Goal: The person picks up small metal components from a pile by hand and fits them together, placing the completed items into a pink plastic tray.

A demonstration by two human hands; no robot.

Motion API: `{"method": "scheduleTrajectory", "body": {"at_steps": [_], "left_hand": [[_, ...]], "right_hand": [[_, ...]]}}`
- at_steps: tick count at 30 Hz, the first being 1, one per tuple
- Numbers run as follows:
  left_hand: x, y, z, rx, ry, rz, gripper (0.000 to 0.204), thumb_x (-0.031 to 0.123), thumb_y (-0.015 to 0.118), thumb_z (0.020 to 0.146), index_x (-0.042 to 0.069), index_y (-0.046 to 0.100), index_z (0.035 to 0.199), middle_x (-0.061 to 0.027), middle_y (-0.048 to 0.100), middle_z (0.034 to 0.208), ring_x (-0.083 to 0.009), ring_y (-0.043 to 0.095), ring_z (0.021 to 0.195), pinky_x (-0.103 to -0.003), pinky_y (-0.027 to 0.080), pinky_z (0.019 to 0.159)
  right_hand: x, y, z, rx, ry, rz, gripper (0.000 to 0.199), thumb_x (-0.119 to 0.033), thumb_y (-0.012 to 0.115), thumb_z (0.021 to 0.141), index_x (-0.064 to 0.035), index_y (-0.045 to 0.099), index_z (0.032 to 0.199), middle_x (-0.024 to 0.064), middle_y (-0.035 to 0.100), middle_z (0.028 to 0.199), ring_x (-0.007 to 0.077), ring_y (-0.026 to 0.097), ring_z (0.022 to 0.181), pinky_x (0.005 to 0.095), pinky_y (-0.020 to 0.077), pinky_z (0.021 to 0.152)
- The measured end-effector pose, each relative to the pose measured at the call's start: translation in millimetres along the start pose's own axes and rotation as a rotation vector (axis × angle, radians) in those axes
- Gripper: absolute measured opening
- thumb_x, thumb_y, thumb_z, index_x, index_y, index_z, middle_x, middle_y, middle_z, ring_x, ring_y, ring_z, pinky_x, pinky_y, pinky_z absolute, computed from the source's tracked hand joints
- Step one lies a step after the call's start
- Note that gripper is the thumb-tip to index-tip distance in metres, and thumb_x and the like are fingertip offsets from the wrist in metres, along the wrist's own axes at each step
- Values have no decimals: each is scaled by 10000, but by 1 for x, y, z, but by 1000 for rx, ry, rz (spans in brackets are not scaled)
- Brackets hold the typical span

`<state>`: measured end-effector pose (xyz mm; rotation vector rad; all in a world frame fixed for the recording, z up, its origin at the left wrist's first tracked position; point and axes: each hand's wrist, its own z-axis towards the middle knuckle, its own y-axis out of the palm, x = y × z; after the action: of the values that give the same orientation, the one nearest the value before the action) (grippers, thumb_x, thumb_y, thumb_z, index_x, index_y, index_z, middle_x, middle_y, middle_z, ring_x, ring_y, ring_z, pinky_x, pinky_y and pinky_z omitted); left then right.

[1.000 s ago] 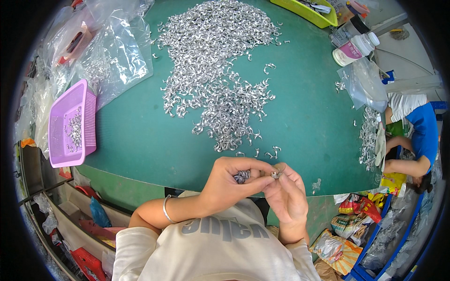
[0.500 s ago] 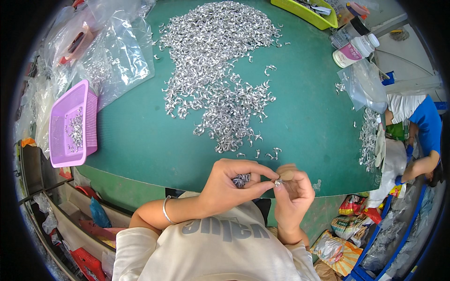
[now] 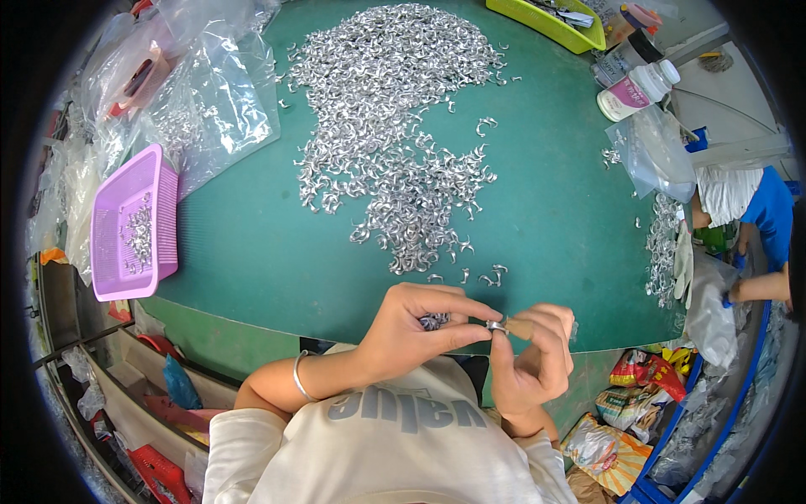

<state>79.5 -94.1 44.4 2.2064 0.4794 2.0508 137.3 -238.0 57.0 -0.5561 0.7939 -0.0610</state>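
Note:
Near the table's front edge, my left hand (image 3: pixel 420 323) curls around several small curved silver metal parts (image 3: pixel 434 321). Its thumb and forefinger pinch one more silver metal part (image 3: pixel 496 325) at the fingertips. My right hand (image 3: pixel 537 353) meets it there, thumb and fingers closed on the other side of that same part. Just beyond my hands, a few loose parts (image 3: pixel 499 275) lie on the green table. Past them spreads a big heap of the same curved metal parts (image 3: pixel 395 92).
A lilac plastic basket (image 3: pixel 170 227) with some metal parts stands at the left, beside clear plastic bags (image 3: pixel 227 101). To the right are a white bottle (image 3: pixel 625 99), a strip of metal parts (image 3: pixel 663 252) and another person (image 3: pixel 768 218). A yellow-green tray (image 3: pixel 579 38) sits at the far right.
My right hand has shifted slightly right and its fingers have turned, so the pinched part shows more clearly. My left hand stays almost in place. The other person has moved at the right.

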Motion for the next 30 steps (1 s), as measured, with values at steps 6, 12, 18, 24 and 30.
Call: {"method": "scheduleTrajectory", "body": {"at_steps": [6, 12, 18, 24, 30], "left_hand": [[-1, -2, 1, -30, 11, -31, 160, 11, 673, 693, 2, 676, 852, -18, 513, 581, -59, 420, 540, -221, 300, 466], [-4, -4, 0, -60, 63, -16, 177, 14, 660, 717, 27, 672, 893, -5, 480, 574, -57, 379, 532, -226, 283, 461], [-4, -3, 0, -42, 137, 16, 154, 2, 643, 723, 7, 662, 875, -12, 490, 577, -58, 380, 509, -221, 264, 436], [-12, -9, 7, 46, -420, -739, 118, 75, 466, 804, 2, 507, 886, 7, 361, 582, -54, 295, 481, -186, 203, 384], [-32, -10, 12, 128, -386, -698, 183, 84, 358, 733, -17, 501, 784, -91, 436, 672, -106, 361, 501, -193, 246, 379]], "right_hand": [[-1, -2, -1, -12, -18, -9, 241, 6, 726, 565, -18, 595, 765, 67, 582, 724, 215, 517, 652, 323, 326, 618], [-3, -3, 0, -4, -27, -9, 184, 7, 719, 571, -34, 625, 723, 42, 582, 732, 200, 516, 664, 328, 321, 623], [-3, -7, 3, -78, -78, -41, 140, 14, 688, 600, -23, 623, 718, 45, 590, 734, 200, 517, 676, 327, 334, 632], [36, -8, -8, 193, 523, 231, 128, 53, 614, 689, 18, 591, 810, 80, 594, 766, 174, 520, 726, 287, 410, 692], [69, -4, -12, -263, 233, -358, 248, 17, 592, 711, -51, 616, 948, 73, 556, 903, 244, 490, 836, 325, 360, 735]]}}
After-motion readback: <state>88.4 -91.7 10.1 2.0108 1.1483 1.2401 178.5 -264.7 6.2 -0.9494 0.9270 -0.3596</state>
